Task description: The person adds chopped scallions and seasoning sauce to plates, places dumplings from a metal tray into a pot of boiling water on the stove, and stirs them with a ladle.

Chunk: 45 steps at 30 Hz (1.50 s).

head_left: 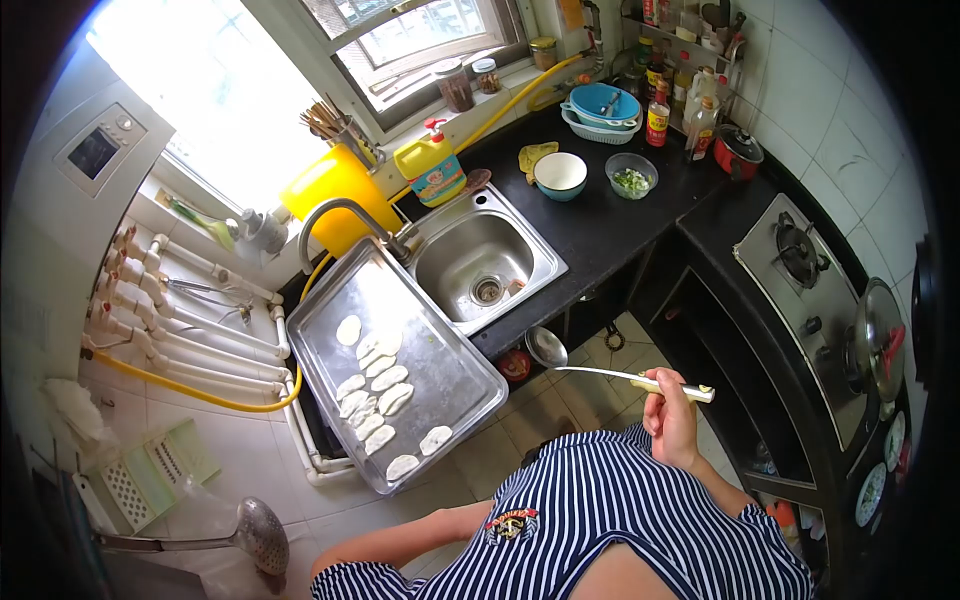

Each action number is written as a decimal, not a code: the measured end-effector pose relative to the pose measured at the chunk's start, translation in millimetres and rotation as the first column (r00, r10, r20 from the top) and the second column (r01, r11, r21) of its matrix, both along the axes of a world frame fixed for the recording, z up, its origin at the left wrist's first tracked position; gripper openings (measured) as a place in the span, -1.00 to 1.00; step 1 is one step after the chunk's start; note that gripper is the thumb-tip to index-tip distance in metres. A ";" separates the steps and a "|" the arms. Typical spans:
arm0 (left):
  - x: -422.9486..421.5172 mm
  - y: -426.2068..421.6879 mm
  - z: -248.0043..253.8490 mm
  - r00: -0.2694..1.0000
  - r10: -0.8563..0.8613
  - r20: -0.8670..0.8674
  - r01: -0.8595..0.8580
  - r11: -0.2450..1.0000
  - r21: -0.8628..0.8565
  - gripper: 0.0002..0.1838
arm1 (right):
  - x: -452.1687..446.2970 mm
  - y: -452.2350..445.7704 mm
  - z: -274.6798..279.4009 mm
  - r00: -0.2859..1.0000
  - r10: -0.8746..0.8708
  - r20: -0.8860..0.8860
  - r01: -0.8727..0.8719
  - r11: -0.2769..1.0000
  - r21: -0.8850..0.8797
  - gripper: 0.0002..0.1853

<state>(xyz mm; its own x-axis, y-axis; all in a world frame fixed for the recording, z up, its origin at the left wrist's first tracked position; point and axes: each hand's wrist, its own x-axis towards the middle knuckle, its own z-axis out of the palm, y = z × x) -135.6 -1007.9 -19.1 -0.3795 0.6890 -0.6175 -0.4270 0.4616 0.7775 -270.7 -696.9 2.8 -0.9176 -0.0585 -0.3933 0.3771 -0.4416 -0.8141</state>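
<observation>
My right hand (671,418) is closed around the pale handle of a metal ladle (546,348). The ladle reaches out to the left, its bowl hanging in the air in front of the sink counter's edge. My left forearm (415,540) bends across toward my striped shirt, and the hand at its end is hidden. Left of the ladle, a large metal tray (440,370) rests over the counter beside the sink. Several flat white dough pieces (397,398) lie on it, mostly grouped toward its left and lower part.
A steel sink (478,262) adjoins the tray. On the black counter stand a white-lined bowl (560,175), a glass bowl of chopped greens (632,180), blue basins (603,103) and sauce bottles (657,118). A gas stove (800,300) and lidded pan (880,340) are at right.
</observation>
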 end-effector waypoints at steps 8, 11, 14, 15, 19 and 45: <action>0.3 0.7 1.5 0.999 0.002 0.043 -0.002 1.000 -0.008 -0.26 | 5.9 -0.3 -8.3 0.998 -0.043 0.035 0.042 0.999 0.016 -0.73; 4.1 -3.6 -17.4 0.997 -0.034 0.074 0.030 0.998 0.050 -0.26 | 5.6 2.6 -6.4 0.998 -0.046 0.031 0.046 0.999 0.010 -0.73; -0.7 -1.4 -9.6 1.000 -0.006 0.025 0.005 1.000 0.029 -0.27 | 4.0 4.6 -7.6 0.999 -0.045 0.001 0.045 0.999 0.002 -0.75; -0.2 -0.8 -4.6 1.000 -0.004 -0.010 0.004 1.000 0.020 -0.26 | 4.5 4.1 -8.1 0.999 -0.051 0.006 0.051 0.999 0.001 -0.75; -8.5 0.4 2.1 0.997 0.023 -0.073 -0.024 1.000 -0.012 -0.47 | 7.4 1.0 -11.2 0.994 -0.109 0.027 0.108 0.994 0.003 -0.76; -131.3 250.0 0.8 0.698 -0.702 -0.141 0.567 0.662 -0.490 -0.60 | 177.1 246.9 27.4 0.785 -0.542 -0.300 0.619 0.715 0.326 -0.74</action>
<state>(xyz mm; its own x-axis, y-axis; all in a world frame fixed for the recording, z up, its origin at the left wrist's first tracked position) -266.9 -758.0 -18.4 -0.1445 0.5608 -0.8152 0.3043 0.8091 0.5027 -93.5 -450.0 30.2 -0.7711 0.6295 -0.0961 -0.0085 -0.1610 -0.9869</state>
